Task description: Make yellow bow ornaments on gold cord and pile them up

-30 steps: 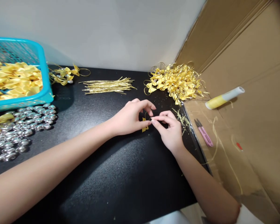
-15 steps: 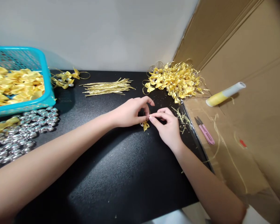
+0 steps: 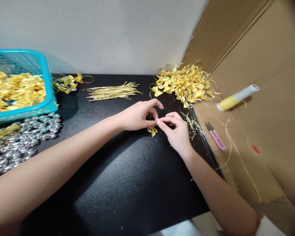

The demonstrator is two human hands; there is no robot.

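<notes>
My left hand (image 3: pixel 141 115) and my right hand (image 3: pixel 177 131) meet fingertip to fingertip above the black table (image 3: pixel 118 177). Both are closed in a pinch on a thin gold cord, which is mostly hidden by the fingers. Just below the fingertips hangs a small yellow ribbon bow (image 3: pixel 152 131) with a silver bead beside it. Part of a cord loop shows faintly between my left thumb and forefinger. Behind my hands lies a bundle of gold cords (image 3: pixel 114 91).
A blue basket (image 3: pixel 49 88) of yellow bows stands at left, with silver beads (image 3: pixel 43 127) in front. Finished-looking looped bows (image 3: pixel 186 82) are heaped at back right. Cord scraps (image 3: pixel 192 124), pink thread snips (image 3: pixel 216 137) and a yellow-white tube (image 3: pixel 237 97) lie at right, beside cardboard.
Both hands keep their pinch at nearly the same spot. My left hand has risen very slightly, and its fingers have shifted a little around the cord.
</notes>
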